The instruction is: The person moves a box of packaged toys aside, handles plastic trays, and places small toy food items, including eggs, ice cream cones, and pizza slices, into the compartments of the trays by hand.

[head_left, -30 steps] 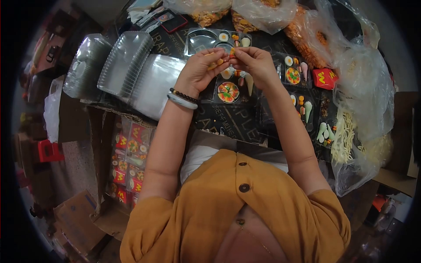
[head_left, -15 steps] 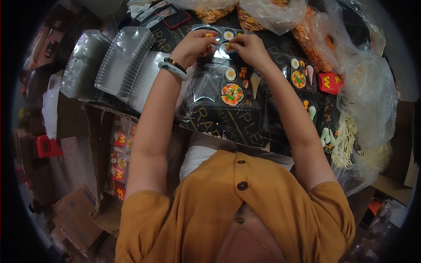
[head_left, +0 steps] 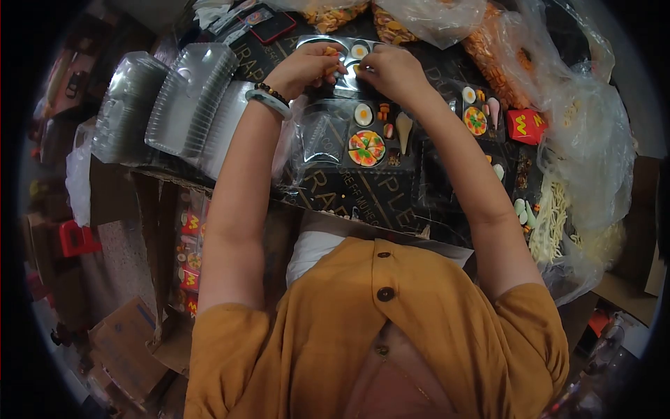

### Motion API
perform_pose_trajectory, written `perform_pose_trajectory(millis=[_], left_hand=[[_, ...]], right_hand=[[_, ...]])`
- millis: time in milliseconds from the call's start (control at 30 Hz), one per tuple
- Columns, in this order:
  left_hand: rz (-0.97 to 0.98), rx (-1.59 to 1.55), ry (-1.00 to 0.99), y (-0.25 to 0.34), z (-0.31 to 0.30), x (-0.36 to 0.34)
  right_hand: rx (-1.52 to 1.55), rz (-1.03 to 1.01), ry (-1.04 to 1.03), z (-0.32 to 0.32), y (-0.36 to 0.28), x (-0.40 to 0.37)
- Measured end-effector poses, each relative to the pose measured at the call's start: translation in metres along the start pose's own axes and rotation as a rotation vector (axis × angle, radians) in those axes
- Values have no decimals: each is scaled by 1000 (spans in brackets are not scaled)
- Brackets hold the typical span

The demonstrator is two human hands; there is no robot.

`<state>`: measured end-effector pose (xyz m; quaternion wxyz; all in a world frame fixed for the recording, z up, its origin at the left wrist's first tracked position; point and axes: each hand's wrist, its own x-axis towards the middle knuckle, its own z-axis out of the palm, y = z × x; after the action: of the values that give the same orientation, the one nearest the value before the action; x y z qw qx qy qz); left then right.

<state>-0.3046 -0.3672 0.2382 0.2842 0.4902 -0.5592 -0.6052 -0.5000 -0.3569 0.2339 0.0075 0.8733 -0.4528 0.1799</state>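
My left hand (head_left: pixel 301 70) is closed around small orange and yellow toy food pieces (head_left: pixel 331 53), which show between thumb and fingers. It hovers at the left of a clear plastic tray (head_left: pixel 347 85). My right hand (head_left: pixel 396 71) pinches a small yellow-orange piece (head_left: pixel 357 69) over the same tray. A toy fried egg (head_left: pixel 359 52) sits in that tray, between the hands. Nearer me, a second clear tray (head_left: pixel 322 140) holds a toy egg (head_left: pixel 363 114), a round toy pizza (head_left: pixel 366 148), a pale cone-shaped piece (head_left: pixel 404 133) and small brown and orange pieces.
Stacked clear trays (head_left: pixel 192 98) stand to the left. At right are another filled tray with a pizza (head_left: pixel 475 121), a red box with a yellow M (head_left: pixel 525 126) and pale strands (head_left: pixel 549 223). Plastic bags of orange pieces (head_left: pixel 488 59) and a phone (head_left: pixel 272 26) lie behind.
Both hands stay over the far tray with only small finger movements. More of the pieces in my left hand now show. The whole view has shifted slightly.
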Motion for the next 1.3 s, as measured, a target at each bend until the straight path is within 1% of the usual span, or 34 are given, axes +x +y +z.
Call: perform_pose_trajectory(millis=[33,100,133,200,233,267,300,333,367,400,433,500,533,567,600,667,700,767,800,833,867,900,933,1000,1033,1100,1133,1200,1233,1267,1300], left_hand=[[1,15,-27,0,0,-1],[2,35,-51,2,-1,-3],[5,51,-74,4,-2,-5],[34,50,-75,7,0,-9],[57,46,-81,7,1,-9],[92,22,-143,6,1,-8],[92,22,-147,7,3,-7],[130,45,-212,10,5,-8],[168,69,-275,12,7,-8],[169,68,-276,12,7,-9],[170,25,-259,12,8,-10],[176,-20,-239,12,7,-11],[138,20,-159,12,6,-10],[98,59,-79,12,5,-9],[97,57,-80,9,5,-6],[130,127,69,-3,6,6],[130,125,69,-9,8,12],[235,252,199,-13,16,18],[235,250,198,-15,18,20],[234,448,264,-10,21,18],[232,647,329,-8,23,16],[232,646,329,-9,24,17],[218,640,336,-11,25,18],[206,633,340,-16,25,21],[217,611,336,-19,24,23],[234,588,329,-26,21,29],[264,535,313,-29,19,31],[289,479,300,-35,18,34],[271,414,254,-34,18,32],[254,348,208,-33,19,31],[252,346,205,-32,19,30]], right_hand=[[2,1,2,5,2,0],[-162,-36,-17,13,6,3],[-162,-38,-12,10,3,3],[123,22,193,3,-2,1],[122,20,195,0,-5,4],[395,113,132,-3,-10,8],[669,207,67,-6,-13,10],[668,210,68,-8,-13,10],[805,254,11,-11,-13,11],[942,298,-49,-12,-14,12],[941,297,-50,-9,-9,12],[1097,400,-21,-1,5,12],[1095,399,-21,-4,7,10],[1142,447,-45,-8,9,8],[1189,497,-69,-11,10,7],[1157,504,-89,-14,13,5],[1127,510,-109,-14,14,5],[1114,496,-116,-12,16,3],[1103,480,-121,-11,17,2],[1103,482,-123,-10,19,1],[1038,452,-155,-8,22,1],[972,421,-186,-7,24,0],[971,422,-186,-8,23,0],[665,246,-211,-10,22,1],[665,250,-210,-8,20,2],[344,170,-150,-3,15,5],[342,173,-150,0,16,4],[374,167,88,5,15,2],[377,168,84,4,14,1],[299,166,75,1,13,-2],[220,165,67,-1,13,-4]])
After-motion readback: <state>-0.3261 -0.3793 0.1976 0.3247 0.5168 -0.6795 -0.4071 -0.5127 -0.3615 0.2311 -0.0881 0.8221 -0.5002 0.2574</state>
